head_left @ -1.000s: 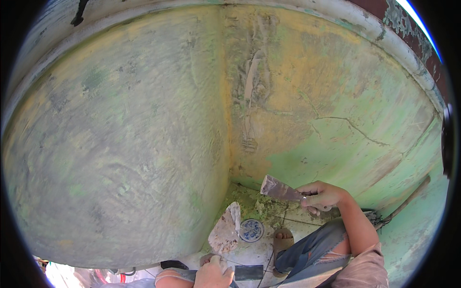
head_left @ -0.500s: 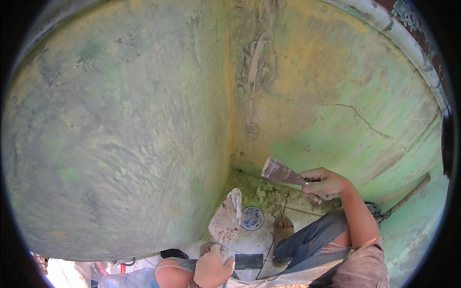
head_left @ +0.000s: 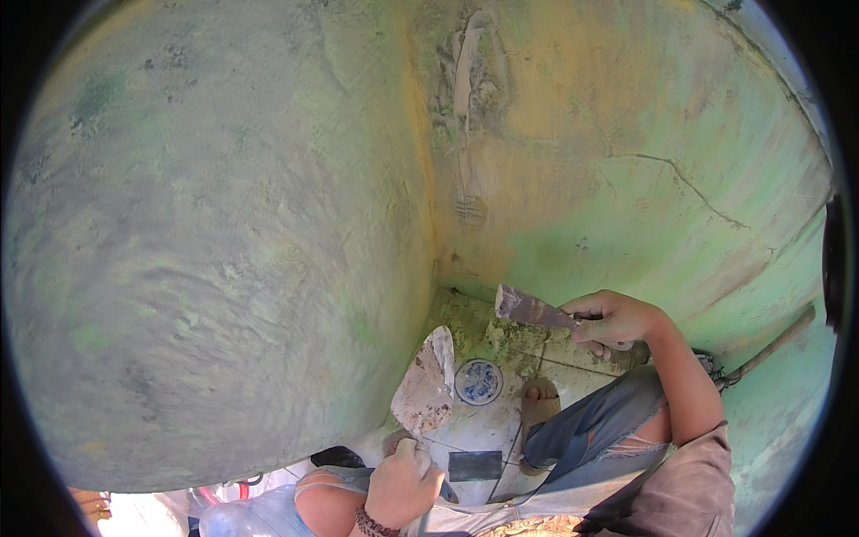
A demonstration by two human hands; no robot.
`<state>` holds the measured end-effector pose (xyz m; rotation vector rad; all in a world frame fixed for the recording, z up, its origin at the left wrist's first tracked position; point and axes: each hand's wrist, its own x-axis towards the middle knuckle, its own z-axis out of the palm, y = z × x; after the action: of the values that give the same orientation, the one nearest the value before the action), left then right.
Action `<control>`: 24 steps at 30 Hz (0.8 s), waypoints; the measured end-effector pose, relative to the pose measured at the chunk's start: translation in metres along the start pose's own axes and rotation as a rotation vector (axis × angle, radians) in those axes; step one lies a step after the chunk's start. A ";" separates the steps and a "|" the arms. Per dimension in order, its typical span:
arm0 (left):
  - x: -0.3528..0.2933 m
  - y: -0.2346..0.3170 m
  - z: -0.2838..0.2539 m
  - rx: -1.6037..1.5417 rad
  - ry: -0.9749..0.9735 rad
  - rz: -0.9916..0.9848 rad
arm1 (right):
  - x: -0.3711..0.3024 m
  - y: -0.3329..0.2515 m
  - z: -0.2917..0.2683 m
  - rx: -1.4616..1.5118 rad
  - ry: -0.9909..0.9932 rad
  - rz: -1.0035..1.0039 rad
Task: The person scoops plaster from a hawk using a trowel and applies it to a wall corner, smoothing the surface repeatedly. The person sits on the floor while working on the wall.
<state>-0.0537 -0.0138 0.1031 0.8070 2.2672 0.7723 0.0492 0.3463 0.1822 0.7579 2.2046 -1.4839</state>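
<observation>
My right hand [head_left: 617, 320] is closed round the handle of a putty knife [head_left: 534, 310]. Its blade points left, with pale filler on the tip, and stands apart from the wall. Lower down, my left hand [head_left: 405, 483] is closed and grips a trowel [head_left: 425, 385], its handle mostly hidden by the fingers. The trowel's broad blade is tilted upward and carries a smear of whitish-brown filler. On the right-hand wall [head_left: 573, 179], a strip of pale filler [head_left: 463, 76] runs down a damaged patch near the corner. A long crack [head_left: 684, 179] crosses the green paint farther right.
A worn grey-green wall [head_left: 224, 268] fills the left. On the tiled floor [head_left: 573, 380] are a round dish with a blue pattern [head_left: 480, 382] and a dark rectangle [head_left: 475, 465]. A pipe [head_left: 769, 345] runs along the right wall. Clear plastic [head_left: 233, 517] lies at lower left.
The view has tipped downward, so the walls sit higher in the picture. Both hands keep their tools and show slightly farther right; the putty knife stays off the wall.
</observation>
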 end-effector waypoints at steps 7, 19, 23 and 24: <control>-0.001 -0.001 0.004 -0.009 0.028 -0.025 | 0.005 0.010 0.001 -0.005 0.015 -0.051; -0.002 0.004 0.003 -0.072 0.066 -0.017 | 0.000 0.011 0.000 0.003 0.034 -0.005; -0.003 0.009 -0.001 -0.045 0.033 -0.041 | 0.002 0.008 0.001 -0.008 0.038 0.001; -0.002 0.011 -0.003 -0.041 0.014 -0.047 | 0.002 0.007 0.002 -0.008 0.046 0.002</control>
<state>-0.0506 -0.0093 0.1137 0.7292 2.2668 0.8025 0.0519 0.3476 0.1747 0.7984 2.2418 -1.4695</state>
